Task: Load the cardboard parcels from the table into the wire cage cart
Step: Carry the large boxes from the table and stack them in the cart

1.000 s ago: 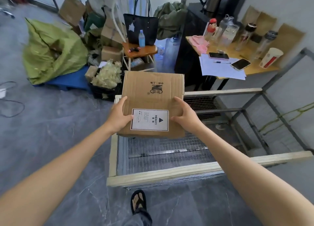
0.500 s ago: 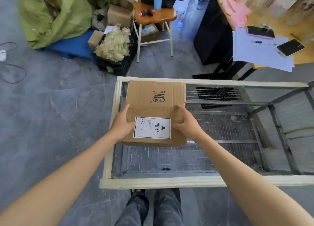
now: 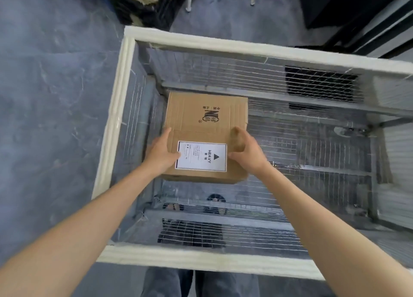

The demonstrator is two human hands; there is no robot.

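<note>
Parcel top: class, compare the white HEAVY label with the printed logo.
The HEAVY label is a white bordered sticker; the logo is dark ink printed on bare cardboard. The label lies on the near flap between the left hand and right hand; the logo lies on the far flap. Both sit on the parcel's top face.

Parcel (image 3: 207, 115): matt brown corrugated cardboard, with a label (image 3: 201, 156) printed on white paper. Cart (image 3: 116, 109) is built of grey metal wire mesh, rim finished pale, matt. Floor (image 3: 55, 84): smooth grey veined stone.
</note>
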